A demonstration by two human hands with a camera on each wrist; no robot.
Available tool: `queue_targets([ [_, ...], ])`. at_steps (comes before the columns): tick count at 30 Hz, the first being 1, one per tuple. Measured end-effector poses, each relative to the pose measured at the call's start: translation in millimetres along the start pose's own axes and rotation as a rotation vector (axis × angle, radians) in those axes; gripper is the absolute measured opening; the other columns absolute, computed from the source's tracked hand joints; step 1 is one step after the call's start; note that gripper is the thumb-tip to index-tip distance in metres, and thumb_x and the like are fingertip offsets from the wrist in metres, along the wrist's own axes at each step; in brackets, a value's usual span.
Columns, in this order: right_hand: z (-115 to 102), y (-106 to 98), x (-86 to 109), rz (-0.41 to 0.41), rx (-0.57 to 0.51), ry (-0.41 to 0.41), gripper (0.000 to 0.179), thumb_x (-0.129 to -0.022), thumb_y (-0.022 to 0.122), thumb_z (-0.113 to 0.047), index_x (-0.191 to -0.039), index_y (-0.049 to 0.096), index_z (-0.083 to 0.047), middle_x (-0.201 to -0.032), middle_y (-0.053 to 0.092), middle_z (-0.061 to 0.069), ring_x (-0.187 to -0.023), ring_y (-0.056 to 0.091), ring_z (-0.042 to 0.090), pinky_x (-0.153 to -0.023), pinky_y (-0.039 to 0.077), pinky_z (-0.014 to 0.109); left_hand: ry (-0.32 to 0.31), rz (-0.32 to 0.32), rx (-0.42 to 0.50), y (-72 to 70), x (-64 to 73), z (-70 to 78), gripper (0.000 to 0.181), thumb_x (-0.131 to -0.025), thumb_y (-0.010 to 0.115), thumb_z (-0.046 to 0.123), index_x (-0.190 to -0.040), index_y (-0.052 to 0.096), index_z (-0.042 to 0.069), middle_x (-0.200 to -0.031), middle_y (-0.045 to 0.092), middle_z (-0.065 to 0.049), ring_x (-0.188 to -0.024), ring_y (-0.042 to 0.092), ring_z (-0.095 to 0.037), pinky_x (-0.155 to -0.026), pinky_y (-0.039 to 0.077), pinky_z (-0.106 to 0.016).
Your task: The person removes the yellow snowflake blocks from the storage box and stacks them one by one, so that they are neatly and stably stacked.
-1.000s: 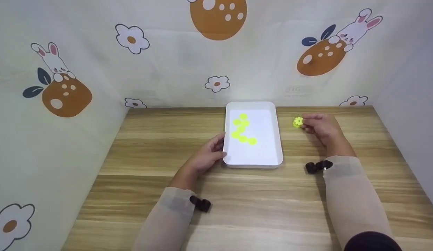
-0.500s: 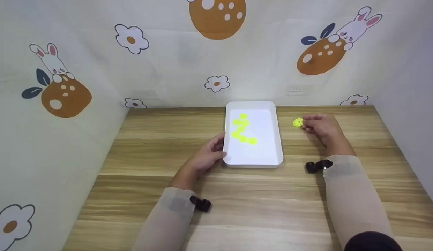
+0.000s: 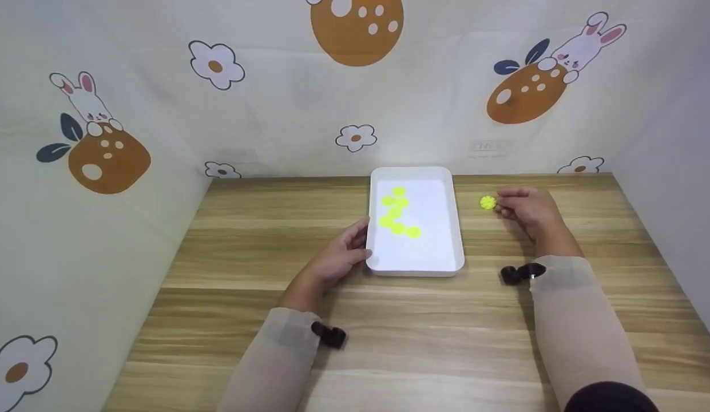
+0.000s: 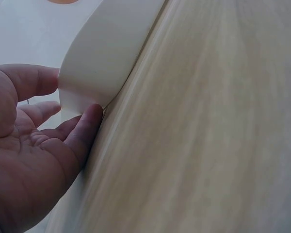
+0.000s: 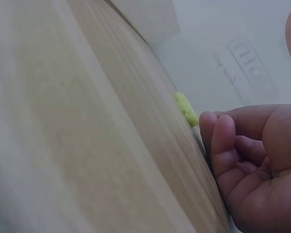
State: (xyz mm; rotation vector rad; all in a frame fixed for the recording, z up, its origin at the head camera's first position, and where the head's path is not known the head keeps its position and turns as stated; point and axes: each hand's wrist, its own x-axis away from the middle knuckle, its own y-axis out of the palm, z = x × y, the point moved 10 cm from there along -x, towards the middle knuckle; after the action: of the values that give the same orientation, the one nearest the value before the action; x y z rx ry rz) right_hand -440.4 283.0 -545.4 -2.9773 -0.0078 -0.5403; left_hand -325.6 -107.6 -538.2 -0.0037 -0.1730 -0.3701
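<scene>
A white tray [image 3: 429, 252] lies on the wooden table, with several flat neon-yellow discs [image 3: 397, 228] spread over its left part. My left hand [image 3: 340, 254] holds the tray's left side. In the left wrist view, the thumb meets the rim while a fingertip [image 4: 93, 114] reaches the lower edge by the tabletop. To the right of the tray, my right hand [image 3: 526, 210] pinches the edge of a yellow flower-shaped disc [image 3: 488, 202] with its fingertips. The right wrist view shows this disc [image 5: 186, 108] edge-on and thick, low over the table, its near end hidden by the fingertips.
Behind the table [image 3: 263, 229] hangs a pale cloth [image 3: 286, 109] printed with rabbits, fruit and flowers. It also covers the left side, and a plain pale wall [image 3: 669, 171] stands at the right. The tray's far end is close to the back edge.
Two yellow discs that showed offset by the right fingertips now overlap as one round shape, the upper one having shifted slightly down. Both hands and the tray have stayed in place.
</scene>
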Motion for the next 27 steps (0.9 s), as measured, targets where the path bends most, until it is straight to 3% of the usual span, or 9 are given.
queue_targets([
  [5, -1, 0, 2.1, 0.004, 0.006, -0.010, 0.050, -0.103, 0.068, -0.006, -0.149, 0.055, 0.008, -0.089, 0.078, -0.012, -0.080, 0.073, 0.002, -0.075, 0.061, 0.015, -0.002, -0.006, -0.003, -0.5, -0.6, -1.5, 0.079, -0.101, 0.056, -0.007, -0.171, 0.022, 0.005, -0.176, 0.029, -0.020, -0.165, 0.027, -0.035, -0.133, 0.032, -0.049],
  [10, -5, 4, 4.1, -0.041, -0.060, -0.044, 0.052, -0.102, 0.070, -0.007, -0.148, 0.053, 0.007, -0.090, 0.079, -0.008, -0.077, 0.072, 0.005, -0.071, 0.061, 0.018, 0.018, -0.027, -0.005, 0.1, 0.8, 0.1, 0.079, -0.101, 0.056, -0.007, -0.170, 0.019, 0.002, -0.176, 0.027, -0.023, -0.165, 0.026, -0.038, -0.133, 0.031, -0.051],
  [17, -22, 20, 13.5, -0.098, -0.127, -0.038, 0.024, -0.102, 0.070, -0.010, -0.125, 0.071, -0.017, -0.099, 0.076, -0.009, -0.084, 0.067, 0.009, -0.075, 0.058, 0.024, 0.016, -0.021, -0.007, 0.6, 1.4, 2.4, 0.079, -0.100, 0.056, -0.008, -0.170, 0.021, 0.001, -0.175, 0.029, -0.024, -0.164, 0.028, -0.038, -0.132, 0.033, -0.050],
  [27, -67, 65, 42.3, -0.185, -0.007, -0.178, 0.016, -0.103, 0.071, -0.014, -0.116, 0.076, -0.021, -0.095, 0.076, -0.011, -0.087, 0.068, 0.007, -0.073, 0.057, 0.021, 0.010, -0.015, -0.024, -0.5, 0.1, 1.9, 0.079, -0.100, 0.056, -0.007, -0.170, 0.021, 0.002, -0.175, 0.029, -0.023, -0.164, 0.028, -0.038, -0.133, 0.032, -0.050],
])
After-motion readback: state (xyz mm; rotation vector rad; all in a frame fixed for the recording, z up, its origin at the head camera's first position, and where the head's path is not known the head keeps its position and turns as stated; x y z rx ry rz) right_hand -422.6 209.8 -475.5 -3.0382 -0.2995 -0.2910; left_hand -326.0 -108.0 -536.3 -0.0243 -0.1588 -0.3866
